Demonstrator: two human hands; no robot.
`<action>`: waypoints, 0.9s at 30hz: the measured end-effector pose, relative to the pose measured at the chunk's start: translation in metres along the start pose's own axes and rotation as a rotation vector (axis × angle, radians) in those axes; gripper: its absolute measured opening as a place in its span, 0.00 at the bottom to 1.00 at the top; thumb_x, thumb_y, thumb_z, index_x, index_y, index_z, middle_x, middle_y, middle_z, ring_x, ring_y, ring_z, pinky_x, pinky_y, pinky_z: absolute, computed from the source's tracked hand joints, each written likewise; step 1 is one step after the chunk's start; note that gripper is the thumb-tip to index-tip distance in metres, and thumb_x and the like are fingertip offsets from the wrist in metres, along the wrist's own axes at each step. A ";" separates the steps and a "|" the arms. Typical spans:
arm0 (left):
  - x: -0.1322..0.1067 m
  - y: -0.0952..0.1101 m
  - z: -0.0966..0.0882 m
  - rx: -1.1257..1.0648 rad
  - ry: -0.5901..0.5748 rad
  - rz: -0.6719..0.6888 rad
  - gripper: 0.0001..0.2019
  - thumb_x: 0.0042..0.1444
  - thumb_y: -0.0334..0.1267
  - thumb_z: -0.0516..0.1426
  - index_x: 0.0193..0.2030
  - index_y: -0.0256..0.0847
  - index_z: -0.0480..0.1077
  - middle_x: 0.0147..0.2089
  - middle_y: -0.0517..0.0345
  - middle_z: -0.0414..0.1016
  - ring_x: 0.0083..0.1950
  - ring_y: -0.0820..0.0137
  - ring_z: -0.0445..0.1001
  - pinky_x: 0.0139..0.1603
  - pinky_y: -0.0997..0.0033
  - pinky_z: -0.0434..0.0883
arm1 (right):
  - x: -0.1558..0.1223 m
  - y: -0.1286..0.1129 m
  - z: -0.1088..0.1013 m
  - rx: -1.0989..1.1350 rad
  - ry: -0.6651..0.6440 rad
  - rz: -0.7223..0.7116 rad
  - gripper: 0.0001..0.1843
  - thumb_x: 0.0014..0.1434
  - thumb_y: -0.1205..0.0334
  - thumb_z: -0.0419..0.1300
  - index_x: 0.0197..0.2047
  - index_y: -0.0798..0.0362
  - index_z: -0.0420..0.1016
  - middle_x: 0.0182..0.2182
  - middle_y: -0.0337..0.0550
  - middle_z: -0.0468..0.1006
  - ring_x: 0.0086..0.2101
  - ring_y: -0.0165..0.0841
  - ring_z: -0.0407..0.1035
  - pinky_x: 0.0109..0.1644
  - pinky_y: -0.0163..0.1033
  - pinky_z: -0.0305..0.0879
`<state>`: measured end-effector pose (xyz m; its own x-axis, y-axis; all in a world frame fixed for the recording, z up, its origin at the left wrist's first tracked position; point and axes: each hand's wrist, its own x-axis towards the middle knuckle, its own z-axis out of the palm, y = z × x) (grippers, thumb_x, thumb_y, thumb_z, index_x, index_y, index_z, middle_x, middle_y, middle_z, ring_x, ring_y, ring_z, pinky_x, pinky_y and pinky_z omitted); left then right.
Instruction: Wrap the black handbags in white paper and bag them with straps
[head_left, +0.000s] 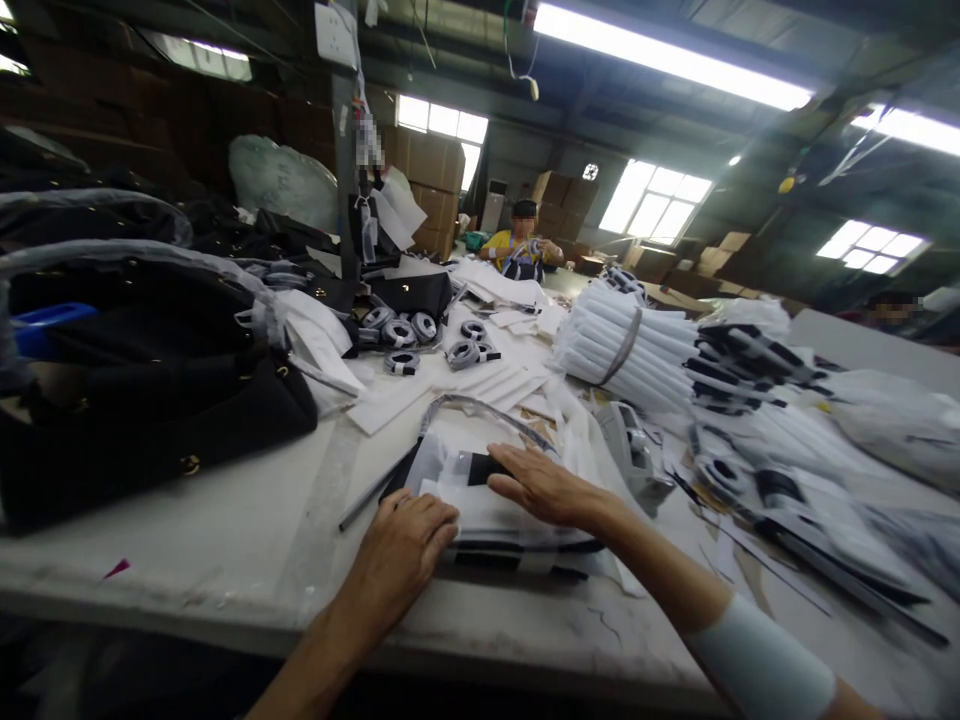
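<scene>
A black handbag (480,468) lies flat on the white table in front of me, partly covered by white wrapping sheets (491,510). Its handle (487,404), wrapped in clear plastic, arches toward the far side. My left hand (415,532) rests on the near left corner of the bag and sheets, fingers bent a little and palm down. On the upper right part lies my right hand (536,484), its fingers stretched out flat over the bag. I see nothing gripped in either hand. A thin dark strip (367,500) sticks out at the bag's left.
Black handbags (172,400) crowd the left side. Behind the work lie coiled grey straps (401,332) and loose white sheets (457,395). A tape dispenser (628,440) and a bundle of white rolls (626,335) stand at right. Another person (517,250) sits at the far end.
</scene>
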<state>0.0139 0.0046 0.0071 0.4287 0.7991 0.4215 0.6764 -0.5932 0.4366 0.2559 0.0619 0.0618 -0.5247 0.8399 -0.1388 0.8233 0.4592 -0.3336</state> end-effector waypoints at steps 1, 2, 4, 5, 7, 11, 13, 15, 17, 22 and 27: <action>0.005 0.001 -0.001 0.011 -0.009 0.003 0.09 0.66 0.36 0.51 0.45 0.47 0.72 0.42 0.61 0.79 0.46 0.68 0.76 0.59 0.57 0.62 | -0.016 0.000 0.007 -0.021 0.016 -0.003 0.37 0.68 0.39 0.45 0.69 0.56 0.56 0.67 0.55 0.57 0.67 0.46 0.49 0.70 0.58 0.40; 0.009 0.001 -0.001 0.026 -0.011 0.010 0.09 0.65 0.35 0.50 0.43 0.47 0.73 0.40 0.61 0.78 0.44 0.68 0.75 0.59 0.58 0.63 | -0.031 0.000 0.016 -0.046 0.034 -0.002 0.37 0.67 0.40 0.46 0.70 0.57 0.55 0.68 0.56 0.56 0.67 0.47 0.48 0.70 0.58 0.40; 0.016 0.003 0.000 0.052 -0.009 0.013 0.10 0.65 0.34 0.50 0.40 0.45 0.73 0.38 0.60 0.78 0.43 0.67 0.75 0.57 0.58 0.64 | -0.050 -0.001 0.037 -0.094 0.089 0.013 0.39 0.66 0.41 0.50 0.70 0.58 0.54 0.68 0.57 0.53 0.68 0.48 0.46 0.70 0.59 0.42; 0.018 0.003 0.001 0.042 -0.014 -0.001 0.10 0.64 0.34 0.50 0.38 0.45 0.73 0.38 0.59 0.77 0.43 0.66 0.74 0.56 0.58 0.64 | -0.056 -0.001 0.047 -0.110 0.127 0.022 0.39 0.66 0.42 0.52 0.70 0.58 0.53 0.68 0.57 0.53 0.68 0.48 0.46 0.70 0.59 0.42; 0.020 0.002 0.000 -0.013 -0.038 -0.041 0.10 0.64 0.35 0.50 0.38 0.45 0.74 0.38 0.58 0.78 0.44 0.65 0.75 0.55 0.58 0.66 | -0.058 -0.002 0.060 -0.122 0.208 0.027 0.39 0.65 0.44 0.55 0.71 0.57 0.53 0.68 0.56 0.53 0.67 0.49 0.46 0.70 0.60 0.43; 0.013 -0.011 -0.012 -0.204 0.000 -0.193 0.13 0.63 0.42 0.50 0.47 0.45 0.73 0.47 0.55 0.78 0.51 0.64 0.75 0.55 0.60 0.69 | -0.058 0.001 0.050 -0.073 0.255 0.003 0.37 0.66 0.45 0.53 0.71 0.54 0.51 0.68 0.54 0.55 0.67 0.48 0.48 0.70 0.59 0.45; 0.005 -0.023 -0.019 -0.324 0.085 -0.355 0.16 0.60 0.46 0.52 0.51 0.44 0.72 0.53 0.52 0.76 0.57 0.61 0.72 0.61 0.56 0.66 | -0.064 0.007 0.039 -0.057 0.323 0.011 0.36 0.68 0.46 0.49 0.73 0.53 0.47 0.69 0.53 0.51 0.68 0.46 0.46 0.70 0.59 0.43; -0.004 -0.034 -0.021 -0.406 0.133 -0.505 0.21 0.57 0.50 0.54 0.52 0.41 0.70 0.56 0.48 0.74 0.60 0.57 0.70 0.64 0.52 0.63 | -0.074 0.015 0.037 -0.073 0.413 0.045 0.36 0.69 0.46 0.46 0.73 0.53 0.43 0.70 0.52 0.47 0.68 0.45 0.43 0.71 0.59 0.39; -0.009 -0.043 -0.020 -0.448 0.127 -0.604 0.25 0.55 0.51 0.54 0.54 0.36 0.68 0.57 0.42 0.73 0.60 0.55 0.71 0.63 0.51 0.65 | -0.083 0.023 0.047 -0.096 0.438 0.078 0.37 0.68 0.45 0.47 0.73 0.54 0.45 0.70 0.52 0.49 0.68 0.46 0.43 0.70 0.60 0.40; -0.005 -0.043 -0.015 -0.564 0.074 -0.765 0.29 0.57 0.52 0.52 0.59 0.35 0.61 0.62 0.33 0.67 0.58 0.53 0.73 0.41 0.59 0.78 | -0.092 0.032 0.080 -0.090 0.328 0.143 0.38 0.66 0.43 0.51 0.71 0.57 0.53 0.68 0.56 0.53 0.67 0.49 0.48 0.69 0.60 0.47; -0.035 -0.037 -0.007 -0.670 0.071 -0.837 0.28 0.58 0.51 0.51 0.61 0.37 0.57 0.61 0.32 0.68 0.52 0.54 0.77 0.35 0.60 0.78 | -0.108 0.027 0.079 0.003 0.274 0.104 0.38 0.65 0.42 0.52 0.71 0.52 0.52 0.68 0.51 0.51 0.67 0.47 0.48 0.70 0.56 0.48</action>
<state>-0.0303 -0.0020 -0.0183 -0.0684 0.9816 -0.1782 0.2635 0.1901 0.9458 0.3184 -0.0392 -0.0056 -0.3593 0.9294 0.0842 0.8687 0.3661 -0.3337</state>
